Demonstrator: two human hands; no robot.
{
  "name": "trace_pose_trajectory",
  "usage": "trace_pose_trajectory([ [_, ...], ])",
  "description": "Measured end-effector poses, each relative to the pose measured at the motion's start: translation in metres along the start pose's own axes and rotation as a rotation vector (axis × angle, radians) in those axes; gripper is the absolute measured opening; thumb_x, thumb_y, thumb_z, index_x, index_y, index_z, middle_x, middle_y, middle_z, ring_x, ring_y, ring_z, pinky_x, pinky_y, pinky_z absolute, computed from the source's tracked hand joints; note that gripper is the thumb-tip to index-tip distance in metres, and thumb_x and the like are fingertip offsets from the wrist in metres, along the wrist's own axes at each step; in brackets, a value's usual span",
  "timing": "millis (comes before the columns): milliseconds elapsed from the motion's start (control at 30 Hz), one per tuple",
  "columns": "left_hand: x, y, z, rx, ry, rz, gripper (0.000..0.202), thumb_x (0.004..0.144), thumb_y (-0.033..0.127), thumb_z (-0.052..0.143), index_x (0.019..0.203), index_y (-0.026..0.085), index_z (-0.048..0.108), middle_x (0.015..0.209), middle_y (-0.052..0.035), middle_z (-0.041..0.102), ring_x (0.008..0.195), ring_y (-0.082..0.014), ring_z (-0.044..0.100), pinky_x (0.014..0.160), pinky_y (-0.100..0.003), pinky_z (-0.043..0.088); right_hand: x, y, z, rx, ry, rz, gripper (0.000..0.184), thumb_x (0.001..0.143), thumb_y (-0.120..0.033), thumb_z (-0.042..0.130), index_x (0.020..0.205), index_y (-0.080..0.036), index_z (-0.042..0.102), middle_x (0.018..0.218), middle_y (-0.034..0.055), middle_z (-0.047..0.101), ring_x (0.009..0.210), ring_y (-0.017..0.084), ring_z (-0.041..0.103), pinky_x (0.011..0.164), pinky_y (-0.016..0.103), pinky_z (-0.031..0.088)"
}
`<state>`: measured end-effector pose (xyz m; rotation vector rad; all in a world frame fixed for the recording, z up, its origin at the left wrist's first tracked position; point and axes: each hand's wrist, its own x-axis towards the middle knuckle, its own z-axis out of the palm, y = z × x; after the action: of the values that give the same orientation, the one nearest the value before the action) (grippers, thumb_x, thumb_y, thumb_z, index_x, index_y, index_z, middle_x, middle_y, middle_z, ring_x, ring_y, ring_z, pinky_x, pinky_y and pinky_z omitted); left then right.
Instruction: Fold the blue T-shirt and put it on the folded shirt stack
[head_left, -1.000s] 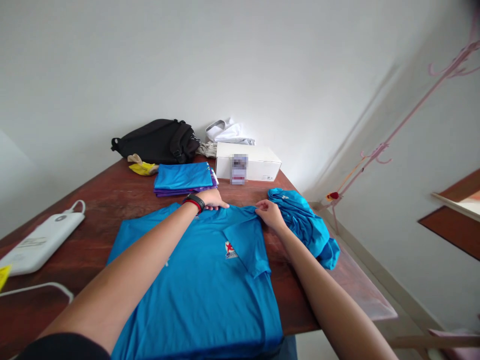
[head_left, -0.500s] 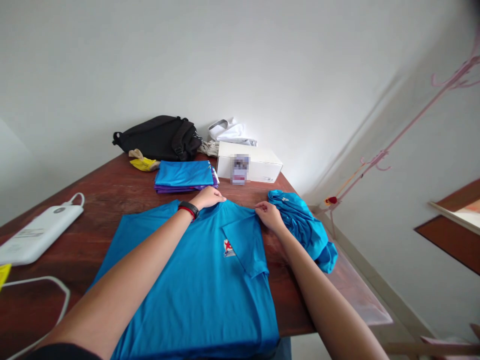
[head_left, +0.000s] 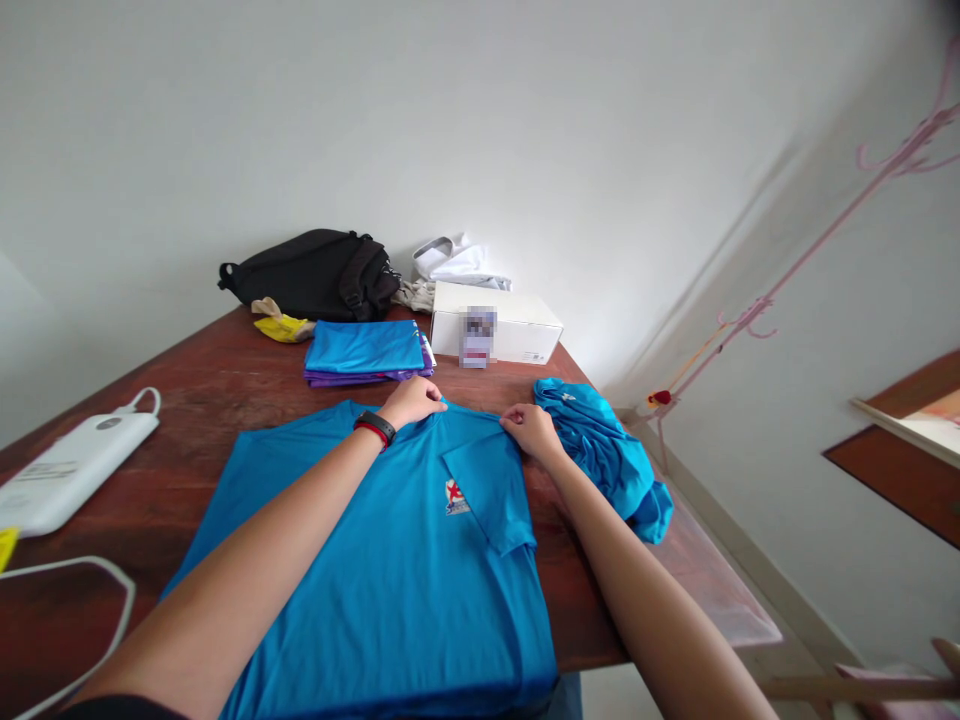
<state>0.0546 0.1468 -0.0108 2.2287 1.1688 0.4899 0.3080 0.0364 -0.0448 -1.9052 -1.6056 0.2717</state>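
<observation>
A blue T-shirt (head_left: pixel 390 560) lies spread flat on the wooden table (head_left: pixel 202 400), its right sleeve folded inward over the chest logo. My left hand (head_left: pixel 412 400), with a black and red wristband, rests curled at the shirt's collar. My right hand (head_left: pixel 531 430) pinches the fabric at the right shoulder. A crumpled blue garment (head_left: pixel 607 455) lies just right of my right hand.
A folded stack of blue and purple shirts (head_left: pixel 367 352) sits behind the collar. Further back are a white box (head_left: pixel 495 325), a black bag (head_left: pixel 315 275), white cloth (head_left: pixel 457 262) and a yellow item (head_left: pixel 283 326). A white power bank (head_left: pixel 71 470) with cable lies left. The table edge drops off right.
My left hand has slid slightly left along the collar and curled. My right hand has shifted a little inward on the shoulder. The view has moved slightly.
</observation>
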Motion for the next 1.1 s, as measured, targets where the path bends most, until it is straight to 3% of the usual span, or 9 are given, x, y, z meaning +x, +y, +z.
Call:
trace_pose_trajectory([
  [133, -0.01, 0.013, 0.0, 0.14, 0.079, -0.059, 0.023, 0.078, 0.032, 0.076, 0.095, 0.019, 0.068, 0.106, -0.0081, 0.073, 0.102, -0.0247, 0.065, 0.083, -0.029, 0.048, -0.001, 0.0, 0.0, -0.006, 0.027, -0.001, 0.007, 0.081, -0.025, 0.07, 0.079, -0.02, 0.075, 0.078, 0.0042, 0.074, 0.076, 0.021, 0.068, 0.067, 0.026, 0.047],
  [267, -0.028, 0.045, 0.006, 0.26, 0.133, -0.004, 0.025, 0.087, 0.024, 0.068, 0.11, 0.018, 0.061, 0.124, -0.0141, 0.064, 0.119, -0.0294, 0.057, 0.095, -0.036, 0.043, -0.002, -0.002, -0.001, -0.007, 0.059, -0.006, 0.013, 0.083, -0.031, 0.067, 0.08, -0.02, 0.074, 0.079, 0.0047, 0.073, 0.075, 0.02, 0.066, 0.066, 0.026, 0.045],
  [333, -0.037, 0.062, 0.013, 0.28, 0.067, 0.059, 0.017, 0.093, 0.032, 0.062, 0.104, 0.02, 0.063, 0.116, -0.0114, 0.068, 0.113, -0.028, 0.062, 0.092, -0.035, 0.045, -0.002, -0.003, -0.003, -0.002, 0.071, -0.009, 0.016, 0.084, -0.033, 0.065, 0.082, -0.02, 0.073, 0.08, 0.0053, 0.073, 0.075, 0.021, 0.065, 0.066, 0.027, 0.045],
  [500, -0.055, 0.083, 0.028, 0.318, -0.148, 0.119, 0.049, 0.083, 0.064, 0.066, 0.105, 0.02, 0.066, 0.107, -0.0121, 0.073, 0.098, -0.0325, 0.069, 0.076, -0.034, 0.05, -0.007, -0.005, -0.011, 0.027, 0.058, -0.033, 0.021, 0.087, -0.036, 0.061, 0.084, -0.018, 0.073, 0.078, 0.0049, 0.072, 0.072, 0.02, 0.065, 0.064, 0.027, 0.044],
  [633, -0.074, 0.095, 0.029, 0.384, -0.158, 0.135, 0.053, 0.08, 0.05, 0.075, 0.119, 0.017, 0.061, 0.113, -0.0172, 0.071, 0.102, -0.0374, 0.068, 0.077, -0.039, 0.051, -0.012, -0.007, -0.018, 0.06, -0.039, -0.114, 0.02, 0.086, -0.034, 0.064, 0.085, -0.017, 0.074, 0.073, 0.0029, 0.071, 0.068, 0.018, 0.063, 0.061, 0.025, 0.043],
  [767, -0.113, 0.117, 0.034, 0.406, -0.125, 0.216, 0.024, 0.093, 0.039, 0.063, 0.104, 0.018, 0.067, 0.111, -0.015, 0.071, 0.104, -0.0328, 0.068, 0.082, -0.038, 0.05, -0.017, -0.013, -0.025, 0.089, -0.215, -0.236, 0.015, 0.082, -0.032, 0.071, 0.086, -0.019, 0.077, 0.068, -0.0003, 0.069, 0.063, 0.016, 0.06, 0.059, 0.024, 0.042],
  [867, -0.155, 0.132, 0.042, 0.304, -0.297, 0.389, 0.029, 0.092, 0.048, 0.063, 0.084, 0.021, 0.071, 0.09, -0.009, 0.074, 0.086, -0.0281, 0.071, 0.072, -0.035, 0.051, -0.02, -0.018, -0.029, 0.094, -0.297, -0.344, 0.022, 0.08, -0.035, 0.077, 0.098, -0.023, 0.08, 0.084, 0.0015, 0.073, 0.073, 0.017, 0.064, 0.068, 0.025, 0.047],
  [967, -0.192, 0.139, 0.051, 0.236, -0.365, 0.5, 0.027, 0.094, 0.047, 0.06, 0.094, 0.024, 0.075, 0.096, -0.0083, 0.074, 0.091, -0.0275, 0.07, 0.078, -0.036, 0.053, -0.023, -0.023, -0.028, 0.062, -0.331, -0.468, 0.031, 0.081, -0.037, 0.079, 0.11, -0.026, 0.079, 0.103, 0.0052, 0.072, 0.084, 0.02, 0.066, 0.077, 0.028, 0.05],
  [1100, -0.223, 0.139, 0.064, 0.213, -0.308, 0.486, 0.031, 0.097, 0.042, 0.056, 0.12, 0.027, 0.071, 0.122, -0.0096, 0.071, 0.117, -0.0297, 0.064, 0.1, -0.042, 0.051, -0.025, -0.025, -0.022, 0.022, -0.342, -0.524, 0.03, 0.084, -0.03, 0.077, 0.114, -0.027, 0.078, 0.112, 0.0062, 0.071, 0.091, 0.023, 0.068, 0.084, 0.031, 0.052],
])
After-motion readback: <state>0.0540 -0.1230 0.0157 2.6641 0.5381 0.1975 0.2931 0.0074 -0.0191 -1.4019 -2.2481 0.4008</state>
